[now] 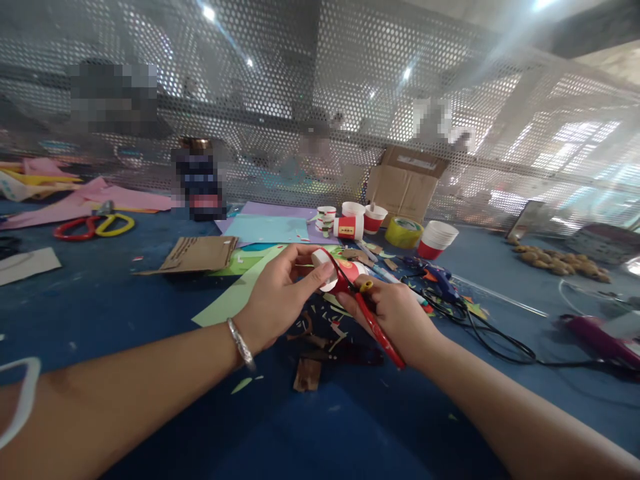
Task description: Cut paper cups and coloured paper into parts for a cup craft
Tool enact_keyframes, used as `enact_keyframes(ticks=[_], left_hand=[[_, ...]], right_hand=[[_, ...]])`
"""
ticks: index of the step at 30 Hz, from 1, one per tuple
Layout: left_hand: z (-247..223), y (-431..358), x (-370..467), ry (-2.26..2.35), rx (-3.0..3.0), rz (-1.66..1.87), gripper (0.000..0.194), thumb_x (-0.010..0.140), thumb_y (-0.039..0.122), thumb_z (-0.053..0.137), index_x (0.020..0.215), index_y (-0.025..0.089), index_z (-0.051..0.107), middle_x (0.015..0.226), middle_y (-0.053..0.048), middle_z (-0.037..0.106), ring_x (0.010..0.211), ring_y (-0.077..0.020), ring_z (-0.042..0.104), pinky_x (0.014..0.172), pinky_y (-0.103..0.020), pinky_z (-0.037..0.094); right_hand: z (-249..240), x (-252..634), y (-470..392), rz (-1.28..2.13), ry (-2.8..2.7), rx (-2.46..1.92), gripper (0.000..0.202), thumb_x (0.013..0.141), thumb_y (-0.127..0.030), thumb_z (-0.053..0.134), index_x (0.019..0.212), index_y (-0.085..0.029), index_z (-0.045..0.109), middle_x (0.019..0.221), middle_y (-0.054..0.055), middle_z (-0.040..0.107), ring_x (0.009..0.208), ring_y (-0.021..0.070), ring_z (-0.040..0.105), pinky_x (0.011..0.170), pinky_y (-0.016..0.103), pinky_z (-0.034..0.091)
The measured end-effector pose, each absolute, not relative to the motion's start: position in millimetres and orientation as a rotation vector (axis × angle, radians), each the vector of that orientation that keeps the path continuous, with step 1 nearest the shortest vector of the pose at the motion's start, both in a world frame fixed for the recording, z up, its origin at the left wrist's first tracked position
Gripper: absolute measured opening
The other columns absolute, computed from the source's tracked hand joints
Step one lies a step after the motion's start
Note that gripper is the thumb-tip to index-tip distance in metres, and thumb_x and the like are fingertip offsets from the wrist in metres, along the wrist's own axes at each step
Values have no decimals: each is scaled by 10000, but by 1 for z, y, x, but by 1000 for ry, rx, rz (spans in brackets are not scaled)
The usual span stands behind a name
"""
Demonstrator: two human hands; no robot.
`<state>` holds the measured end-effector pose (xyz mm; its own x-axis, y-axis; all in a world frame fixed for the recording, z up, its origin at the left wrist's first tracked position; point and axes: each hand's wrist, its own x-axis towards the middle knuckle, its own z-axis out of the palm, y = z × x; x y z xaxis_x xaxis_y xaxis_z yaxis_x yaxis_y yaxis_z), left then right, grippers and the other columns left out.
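Near the middle, my left hand [280,293] pinches a red and white paper cup [327,281] between thumb and fingers. My right hand [393,310] is wrapped round red-handled scissors [375,328], whose blades point up and left against the cup's edge. Part of the cup is hidden behind the scissors and fingers. Below the hands lie small paper scraps [340,328] and a brown cardboard piece [307,375] on the blue table [240,433].
Behind stand paper cups [439,237], yellow tape [404,232] and a cardboard box [406,183]. Right are a blue glue gun [443,281] with black cable and a purple tool [597,337]. Left lie cardboard [200,255], scissors [95,225] and coloured paper [265,228].
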<state>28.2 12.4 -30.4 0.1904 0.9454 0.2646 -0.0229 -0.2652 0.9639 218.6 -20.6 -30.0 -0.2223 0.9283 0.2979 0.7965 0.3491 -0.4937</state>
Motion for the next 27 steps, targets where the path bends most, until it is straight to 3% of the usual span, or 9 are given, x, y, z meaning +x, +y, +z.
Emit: enact_keyframes(ticks=[6, 11, 18, 24, 27], left_hand=[[-32, 12, 28, 928, 1511, 1262, 389, 837, 434, 718, 1119, 187, 613, 1022, -82, 711, 933, -208, 662, 866, -387, 521], [-32, 13, 28, 943, 1505, 1265, 410, 832, 448, 721, 1132, 193, 604, 1031, -80, 705, 947, -217, 666, 856, -388, 526], [-27, 11, 30, 914, 1479, 1309, 406, 816, 407, 746, 1134, 199, 601, 1077, -83, 701, 994, -220, 658, 853, -367, 527], [-23, 10, 33, 815, 1308, 1312, 340, 858, 416, 705, 1104, 206, 601, 914, -38, 692, 851, -177, 663, 827, -369, 551], [-23, 11, 34, 802, 1239, 1301, 357, 845, 397, 725, 1113, 192, 609, 1005, -54, 681, 933, -189, 661, 839, -367, 570]], right_hand=[[-29, 218, -20, 342, -2071, -1475, 290, 917, -441, 582, 747, -213, 524, 537, -51, 490, 511, 114, 330, 517, 242, 299], [-31, 218, -20, 280, -2083, -1489, 270, 915, -419, 584, 753, -212, 524, 493, -72, 422, 477, 106, 302, 480, 239, 260], [-33, 220, -17, 122, -2148, -1499, 250, 940, -406, 533, 796, -207, 576, 492, -56, 452, 453, 116, 399, 490, 248, 274], [-28, 218, -22, 145, -2117, -1479, 235, 933, -405, 557, 795, -215, 558, 499, -71, 444, 471, 107, 317, 490, 234, 277], [-28, 218, -22, 174, -2117, -1477, 233, 933, -406, 560, 803, -214, 544, 513, -72, 443, 488, 107, 303, 487, 234, 261]])
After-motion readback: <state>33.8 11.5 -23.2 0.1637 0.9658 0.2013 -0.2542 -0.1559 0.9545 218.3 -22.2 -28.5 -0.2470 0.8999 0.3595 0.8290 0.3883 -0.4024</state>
